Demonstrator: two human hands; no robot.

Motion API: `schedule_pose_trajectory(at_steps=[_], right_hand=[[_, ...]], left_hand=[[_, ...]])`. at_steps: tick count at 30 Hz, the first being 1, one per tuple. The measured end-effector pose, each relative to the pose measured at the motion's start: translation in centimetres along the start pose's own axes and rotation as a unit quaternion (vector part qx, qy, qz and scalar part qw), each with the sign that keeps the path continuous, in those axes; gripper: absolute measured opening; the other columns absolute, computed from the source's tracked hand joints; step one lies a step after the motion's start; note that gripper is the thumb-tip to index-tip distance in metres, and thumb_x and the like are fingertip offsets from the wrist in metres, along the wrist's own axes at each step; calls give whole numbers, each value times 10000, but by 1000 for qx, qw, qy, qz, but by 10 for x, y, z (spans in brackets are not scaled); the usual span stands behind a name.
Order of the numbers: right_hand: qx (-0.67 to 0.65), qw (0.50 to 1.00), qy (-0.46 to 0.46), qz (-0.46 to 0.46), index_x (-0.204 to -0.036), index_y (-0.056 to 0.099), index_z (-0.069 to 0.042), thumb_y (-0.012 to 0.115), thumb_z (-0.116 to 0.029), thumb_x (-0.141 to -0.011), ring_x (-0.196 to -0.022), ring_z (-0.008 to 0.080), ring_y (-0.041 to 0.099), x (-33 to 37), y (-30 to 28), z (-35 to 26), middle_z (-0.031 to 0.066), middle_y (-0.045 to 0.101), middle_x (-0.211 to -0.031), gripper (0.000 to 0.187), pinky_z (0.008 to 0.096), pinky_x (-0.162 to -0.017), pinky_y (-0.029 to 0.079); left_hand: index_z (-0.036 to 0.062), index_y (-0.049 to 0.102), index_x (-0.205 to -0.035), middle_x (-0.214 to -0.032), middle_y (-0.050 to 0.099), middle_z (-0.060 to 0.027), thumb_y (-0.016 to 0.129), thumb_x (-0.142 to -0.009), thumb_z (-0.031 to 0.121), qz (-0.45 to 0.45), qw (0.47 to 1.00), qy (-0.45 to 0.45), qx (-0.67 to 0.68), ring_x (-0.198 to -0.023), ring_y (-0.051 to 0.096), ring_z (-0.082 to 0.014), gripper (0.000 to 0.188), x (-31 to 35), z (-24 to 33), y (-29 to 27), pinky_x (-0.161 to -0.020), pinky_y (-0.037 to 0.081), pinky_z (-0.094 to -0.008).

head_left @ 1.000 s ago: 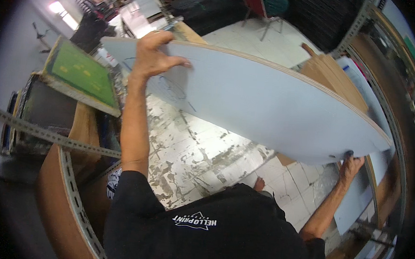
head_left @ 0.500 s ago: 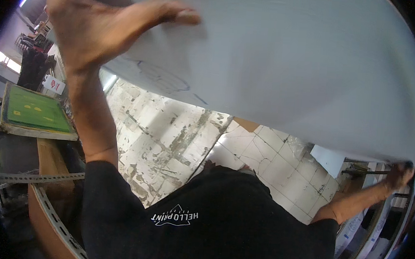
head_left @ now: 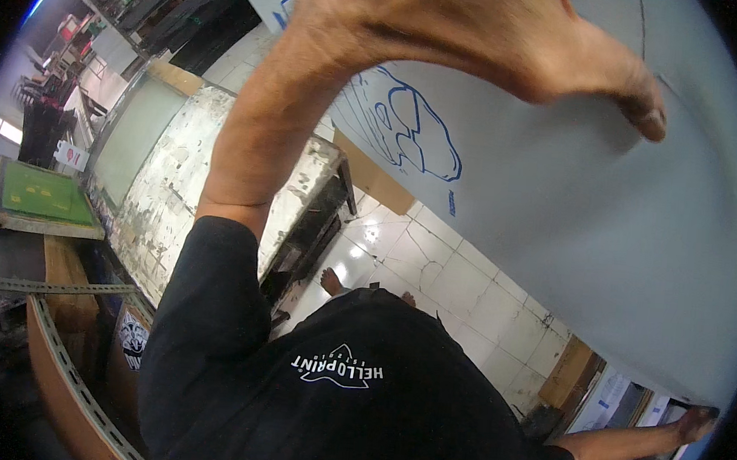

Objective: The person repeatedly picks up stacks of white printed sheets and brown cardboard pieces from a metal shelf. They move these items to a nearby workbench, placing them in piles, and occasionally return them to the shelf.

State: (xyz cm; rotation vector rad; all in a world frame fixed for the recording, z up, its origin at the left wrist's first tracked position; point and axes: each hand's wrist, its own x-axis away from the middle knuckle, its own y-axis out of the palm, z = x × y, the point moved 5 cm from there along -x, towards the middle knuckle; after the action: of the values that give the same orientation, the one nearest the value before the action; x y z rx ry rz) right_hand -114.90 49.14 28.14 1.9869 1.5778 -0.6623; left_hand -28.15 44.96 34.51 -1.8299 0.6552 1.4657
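Observation:
A large pale grey sheet (head_left: pixel 574 219) spans the upper right, tilted, with a blue line drawing (head_left: pixel 418 135) on its face. My left hand (head_left: pixel 501 43) reaches up over it, the thumb pressed along its surface; the other fingers run out of view at the top. At the far lower right, my right hand (head_left: pixel 697 424) is closed at the sheet's lower corner, its fingers partly hidden.
Left of me stands a worktable (head_left: pixel 165 207) with a worn, paint-flaked top. A green framed screen (head_left: pixel 42 190) lies on a stack at the far left, above a perforated metal rail (head_left: pixel 57 287). Brown cardboard (head_left: pixel 372 175) shows behind the sheet, over a tiled floor (head_left: pixel 435 260).
My left hand has swung rightward across the view, and the sheet has tilted down to the right, showing more of its blue drawing. My right hand appears lower. More of the worktable shows.

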Motion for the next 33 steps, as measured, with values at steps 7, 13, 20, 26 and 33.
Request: schedule_pose_trajectory(at_steps=[7,13,20,26,33], right_hand=[[181,968,104,143,-1283,451,-10,586,-296,-849,-1178,280,455,106,-70,101,147,491,-1285,537,417,-1012,324],[569,762,308,36,-1276,441,57,512,-135,-899,-1175,290,467,175,-22,105,178,486,-1287,429,381,-1016,340],[290,948,99,-88,-1275,439,21,369,-34,-816,-1132,268,528,101,307,123,156,522,-1253,467,396,-910,438],[194,793,141,-559,-1224,475,50,714,-165,-672,-983,347,593,157,561,223,246,576,-1110,639,402,-837,472],[206,812,139,-528,-820,607,97,639,-119,-728,-686,421,611,198,565,276,301,586,-708,237,450,-652,479]], left_hand=[[129,566,-585,-505,549,-10,818,-499,399,-83,994,64,3,-469,557,-148,379,8,62,126,-404,396,-293],[158,530,-632,-573,512,33,712,-580,376,-223,975,18,7,-498,495,-111,289,79,111,217,-483,347,-281],[114,541,-649,-620,568,-8,609,-696,173,-366,928,60,29,-640,572,-136,102,193,171,299,-583,390,-276],[90,627,-810,-704,606,-57,549,-771,178,-404,913,53,-28,-776,626,-224,124,286,218,342,-770,469,-336],[34,576,-890,-919,607,-102,602,-760,144,-510,810,-101,270,-937,579,-267,173,322,233,338,-772,458,-394]])
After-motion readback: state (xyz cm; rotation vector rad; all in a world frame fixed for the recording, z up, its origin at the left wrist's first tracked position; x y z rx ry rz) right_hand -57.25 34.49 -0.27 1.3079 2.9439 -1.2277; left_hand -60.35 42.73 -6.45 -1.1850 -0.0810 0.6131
